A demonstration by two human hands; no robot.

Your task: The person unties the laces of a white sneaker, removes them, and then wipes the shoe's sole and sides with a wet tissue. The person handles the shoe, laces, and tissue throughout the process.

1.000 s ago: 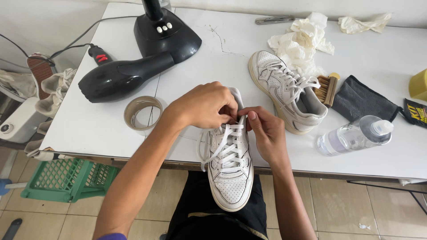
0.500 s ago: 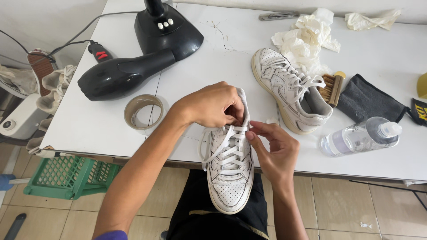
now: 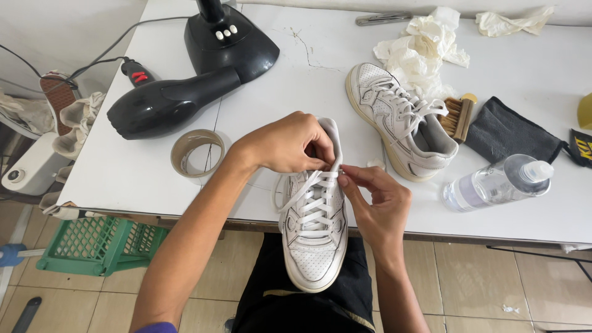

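White table point(image 3: 308, 68) over tiled floor point(image 3: 493, 283); left hand point(image 3: 287, 145), right hand point(image 3: 379, 197) pinching sneaker point(image 3: 314, 240) laces.

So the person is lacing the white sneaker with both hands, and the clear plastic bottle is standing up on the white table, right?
Not quite. The clear plastic bottle is lying on its side on the white table, not standing up, as the head view shows. The rest holds: the left hand and right hand both work the laces of the white sneaker.

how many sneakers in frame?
2. One sneaker hangs over the table's front edge, its laces held by the left hand and right hand. The second sneaker lies beside the brush.
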